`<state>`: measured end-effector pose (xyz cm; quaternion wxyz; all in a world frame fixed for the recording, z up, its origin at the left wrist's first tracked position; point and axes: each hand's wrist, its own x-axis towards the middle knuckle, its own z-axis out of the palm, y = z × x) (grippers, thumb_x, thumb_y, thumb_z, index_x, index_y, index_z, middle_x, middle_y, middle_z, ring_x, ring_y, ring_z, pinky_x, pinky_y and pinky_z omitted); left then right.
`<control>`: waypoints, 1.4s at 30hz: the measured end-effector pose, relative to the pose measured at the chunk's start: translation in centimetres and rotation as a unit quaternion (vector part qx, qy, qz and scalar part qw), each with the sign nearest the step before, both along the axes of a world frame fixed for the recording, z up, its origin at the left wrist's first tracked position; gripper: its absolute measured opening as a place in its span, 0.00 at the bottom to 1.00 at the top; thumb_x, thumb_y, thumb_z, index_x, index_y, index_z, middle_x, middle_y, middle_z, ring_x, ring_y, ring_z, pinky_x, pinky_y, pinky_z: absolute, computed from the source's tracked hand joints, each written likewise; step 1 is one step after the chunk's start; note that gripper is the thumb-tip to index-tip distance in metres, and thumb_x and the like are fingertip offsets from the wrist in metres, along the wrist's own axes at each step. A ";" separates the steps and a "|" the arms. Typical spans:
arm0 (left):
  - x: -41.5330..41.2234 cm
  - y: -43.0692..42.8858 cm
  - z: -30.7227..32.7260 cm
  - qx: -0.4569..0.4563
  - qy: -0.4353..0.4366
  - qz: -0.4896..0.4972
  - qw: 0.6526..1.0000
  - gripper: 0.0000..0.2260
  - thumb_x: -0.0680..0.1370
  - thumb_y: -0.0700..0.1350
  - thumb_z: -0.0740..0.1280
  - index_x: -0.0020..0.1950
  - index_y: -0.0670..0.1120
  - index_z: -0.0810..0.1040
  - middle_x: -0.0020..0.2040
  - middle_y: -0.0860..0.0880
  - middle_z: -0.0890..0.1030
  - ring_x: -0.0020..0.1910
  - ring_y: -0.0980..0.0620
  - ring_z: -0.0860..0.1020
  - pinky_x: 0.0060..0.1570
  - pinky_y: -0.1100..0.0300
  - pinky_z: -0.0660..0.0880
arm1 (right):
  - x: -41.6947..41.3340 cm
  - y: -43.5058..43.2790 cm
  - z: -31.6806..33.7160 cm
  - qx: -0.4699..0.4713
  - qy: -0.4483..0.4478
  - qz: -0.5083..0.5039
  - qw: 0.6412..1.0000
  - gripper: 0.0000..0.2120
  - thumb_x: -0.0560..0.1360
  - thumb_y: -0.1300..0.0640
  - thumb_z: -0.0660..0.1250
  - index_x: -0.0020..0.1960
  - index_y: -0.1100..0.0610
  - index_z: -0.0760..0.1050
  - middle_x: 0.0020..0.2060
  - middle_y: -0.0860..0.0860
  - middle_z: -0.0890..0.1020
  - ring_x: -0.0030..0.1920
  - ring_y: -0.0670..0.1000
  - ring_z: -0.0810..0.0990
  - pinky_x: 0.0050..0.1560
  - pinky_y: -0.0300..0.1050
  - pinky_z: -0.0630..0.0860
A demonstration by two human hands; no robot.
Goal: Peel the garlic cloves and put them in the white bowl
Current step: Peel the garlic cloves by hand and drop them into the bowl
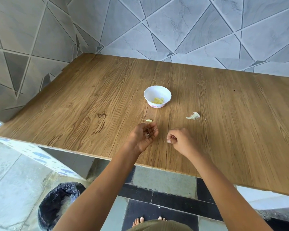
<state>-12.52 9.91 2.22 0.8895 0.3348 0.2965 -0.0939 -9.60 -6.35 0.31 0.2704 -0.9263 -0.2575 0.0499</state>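
Note:
A small white bowl [157,95] stands on the wooden table [90,100] and holds several peeled yellowish cloves [158,100]. One peeled clove [149,120] lies on the table just beyond my left hand [144,136]. That hand is turned palm up and cupped, with bits of garlic skin [148,133] lying in it. My right hand [178,139] is to its right, fingers curled, pinching a small scrap of skin [165,141] at the fingertips. A pile of garlic skin and stem [193,116] lies right of the bowl.
Tiled walls enclose the table at the back and left. A bin lined with a black bag [57,204] stands on the floor below the table's near left edge. My bare feet [148,220] show at the bottom.

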 end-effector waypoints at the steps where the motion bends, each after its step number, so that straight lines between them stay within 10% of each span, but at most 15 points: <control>1: 0.0 0.0 0.1 -0.001 0.000 0.000 1.000 0.13 0.81 0.39 0.56 0.44 0.36 0.77 0.40 0.43 0.77 0.40 0.50 0.77 0.41 0.60 0.77 | -0.1 0.1 0.0 0.013 0.013 -0.005 1.000 0.06 0.72 0.69 0.68 0.40 0.61 0.79 0.38 0.49 0.81 0.35 0.38 0.74 0.36 0.26 0.69; 12: -0.2 0.3 0.6 0.012 -0.005 0.007 1.000 0.13 0.81 0.39 0.55 0.44 0.35 0.77 0.39 0.43 0.77 0.40 0.49 0.76 0.43 0.59 0.76 | -0.4 1.8 -0.6 -0.064 0.004 -0.005 0.998 0.08 0.72 0.68 0.67 0.39 0.57 0.79 0.39 0.50 0.83 0.40 0.49 0.81 0.42 0.48 0.80; 17: -0.3 -0.2 0.6 0.024 0.009 0.000 1.000 0.13 0.81 0.39 0.55 0.44 0.36 0.77 0.40 0.43 0.77 0.40 0.49 0.76 0.40 0.60 0.78 | 0.2 0.9 1.5 0.041 0.091 -0.041 0.994 0.08 0.76 0.66 0.63 0.42 0.57 0.76 0.35 0.42 0.76 0.37 0.42 0.75 0.37 0.35 0.68; 20: -0.5 -1.1 0.7 0.025 0.021 -0.011 0.999 0.14 0.81 0.39 0.54 0.42 0.36 0.76 0.38 0.42 0.77 0.39 0.49 0.76 0.42 0.59 0.76 | 0.3 0.5 3.4 0.143 0.037 -0.013 0.989 0.08 0.75 0.68 0.64 0.42 0.58 0.78 0.32 0.45 0.78 0.33 0.41 0.75 0.39 0.36 0.73; 28: -0.3 -2.7 1.5 0.033 0.025 -0.025 0.999 0.14 0.80 0.37 0.55 0.37 0.39 0.73 0.31 0.45 0.75 0.33 0.52 0.72 0.34 0.61 0.73 | -0.8 2.0 3.4 0.020 -0.190 0.006 0.982 0.06 0.65 0.63 0.74 0.35 0.57 0.78 0.35 0.50 0.77 0.37 0.52 0.77 0.33 0.40 0.68; 42: -0.4 -2.5 1.6 0.015 0.007 -0.023 1.000 0.15 0.81 0.38 0.55 0.37 0.38 0.74 0.25 0.46 0.77 0.33 0.52 0.73 0.39 0.61 0.72 | -1.4 1.9 2.3 0.057 -0.209 -0.028 0.976 0.07 0.64 0.56 0.76 0.37 0.53 0.78 0.44 0.47 0.78 0.42 0.50 0.77 0.39 0.42 0.72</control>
